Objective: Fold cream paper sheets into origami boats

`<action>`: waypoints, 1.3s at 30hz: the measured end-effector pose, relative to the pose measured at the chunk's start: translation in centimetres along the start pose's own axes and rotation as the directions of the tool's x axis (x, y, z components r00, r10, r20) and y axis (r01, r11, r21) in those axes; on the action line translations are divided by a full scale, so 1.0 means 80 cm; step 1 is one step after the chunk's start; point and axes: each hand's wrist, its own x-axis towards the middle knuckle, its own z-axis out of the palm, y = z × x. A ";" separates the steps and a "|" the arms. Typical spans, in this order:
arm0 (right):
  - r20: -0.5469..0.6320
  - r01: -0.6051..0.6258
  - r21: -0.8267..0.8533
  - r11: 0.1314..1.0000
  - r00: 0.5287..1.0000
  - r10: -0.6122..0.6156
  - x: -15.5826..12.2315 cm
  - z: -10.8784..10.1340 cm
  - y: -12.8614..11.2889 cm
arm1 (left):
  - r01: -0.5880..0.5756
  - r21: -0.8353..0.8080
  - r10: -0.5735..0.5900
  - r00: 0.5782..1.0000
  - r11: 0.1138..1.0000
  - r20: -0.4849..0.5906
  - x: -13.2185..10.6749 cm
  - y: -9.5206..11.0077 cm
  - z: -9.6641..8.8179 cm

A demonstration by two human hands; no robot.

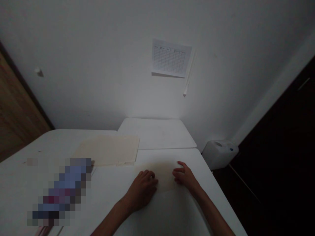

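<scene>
A thin, pale cream sheet [165,178] lies on the white table between my two hands. Its outline is faint in the dim light, and my fingers cover part of its sides. My left hand [144,190] is at its left edge, with fingers curled and thumb and fingertips closed at that edge. On the opposite side, my right hand [185,177] has its fingers apart, the index stretched forward and the other fingertips at the sheet's right edge. A larger stack of cream sheets [110,150] rests on the table, beyond my left hand and to its left.
A pixelated blue object [66,186] lies on the left of the white table [105,203]. A white board or tabletop [157,132] adjoins at the back, against the wall. A printed chart [171,59] hangs there. A white plastic canister [219,154] stands beyond the table's right edge.
</scene>
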 end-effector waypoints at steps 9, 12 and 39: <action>0.028 0.144 -0.189 0.971 0.990 -0.141 -0.012 0.000 0.012 | -0.001 -0.049 0.001 1.000 0.999 -0.003 0.005 0.011 0.012; -0.024 0.196 -0.202 0.960 0.978 -0.205 -0.016 -0.001 0.010 | 0.015 -0.018 -0.016 1.000 1.000 -0.005 0.008 0.014 0.015; 0.121 0.513 -0.311 0.800 0.856 -0.502 -0.039 -0.007 -0.005 | -0.060 0.209 0.065 0.998 0.976 -0.018 0.008 0.023 0.022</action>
